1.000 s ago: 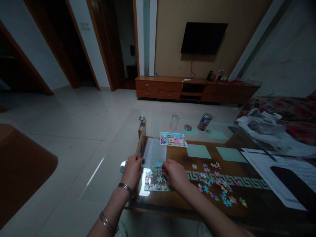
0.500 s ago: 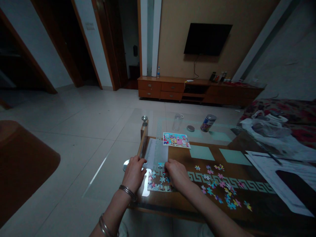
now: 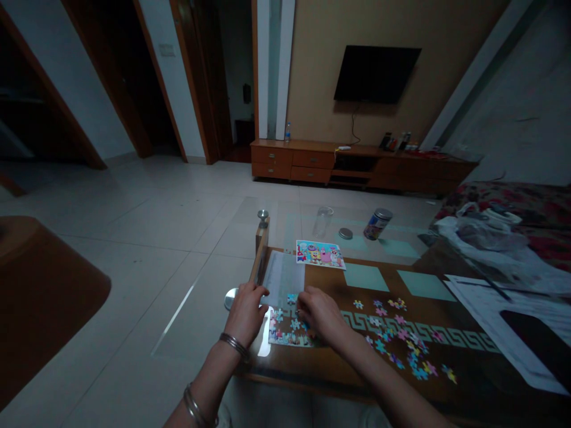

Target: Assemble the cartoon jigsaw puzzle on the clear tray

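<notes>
A partly joined jigsaw puzzle (image 3: 289,339) lies on the glass-topped table, its bottom and left edges linked. My right hand (image 3: 323,314) is over its upper right part, fingers pinched on what looks like a small puzzle piece, mostly hidden by the fingers. Left of the puzzle rests my left hand (image 3: 247,312), thumb and fingers apart and loosely bent, holding nothing. A small blue group of pieces (image 3: 292,298) sits just above the puzzle, between the hands. Several loose puzzle pieces (image 3: 414,351) are scattered to the right. The colourful cartoon picture card (image 3: 320,255) lies beyond.
Toward the table's far side stand a printed tin (image 3: 378,224), a round lid (image 3: 345,233) and a clear container (image 3: 323,221). Papers (image 3: 504,315) and a dark flat object (image 3: 537,342) lie at the right, near a plastic bag (image 3: 491,229). A brown seat (image 3: 49,297) is at left.
The view has shifted slightly. My right hand stays at the same spot on the puzzle with its fingers slightly moved; my left hand keeps nearly the same pose.
</notes>
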The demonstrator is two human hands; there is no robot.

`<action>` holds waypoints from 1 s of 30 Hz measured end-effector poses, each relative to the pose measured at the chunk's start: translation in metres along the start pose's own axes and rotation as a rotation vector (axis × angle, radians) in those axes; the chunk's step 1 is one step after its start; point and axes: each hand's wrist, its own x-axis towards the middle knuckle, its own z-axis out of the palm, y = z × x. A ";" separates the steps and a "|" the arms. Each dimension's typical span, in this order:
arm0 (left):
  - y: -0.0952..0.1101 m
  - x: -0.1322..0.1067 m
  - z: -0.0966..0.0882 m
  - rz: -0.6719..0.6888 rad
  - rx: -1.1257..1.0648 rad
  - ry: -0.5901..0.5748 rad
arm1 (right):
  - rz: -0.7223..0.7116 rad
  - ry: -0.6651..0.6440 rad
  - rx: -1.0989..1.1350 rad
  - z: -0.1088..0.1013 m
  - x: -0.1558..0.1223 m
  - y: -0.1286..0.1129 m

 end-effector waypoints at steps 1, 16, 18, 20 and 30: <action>0.000 0.000 0.000 0.008 -0.015 0.006 | -0.009 0.023 0.045 -0.001 0.000 0.000; 0.056 -0.052 -0.012 0.099 0.170 -0.277 | -0.103 -0.002 0.404 0.013 0.053 -0.017; 0.062 -0.057 -0.007 0.122 0.183 -0.307 | -0.095 -0.013 0.408 0.014 0.057 -0.016; 0.065 -0.060 -0.002 0.136 0.206 -0.339 | -0.117 -0.041 0.412 0.014 0.060 -0.014; 0.063 -0.057 0.006 0.108 0.192 -0.347 | -0.192 -0.073 0.430 0.026 0.063 -0.018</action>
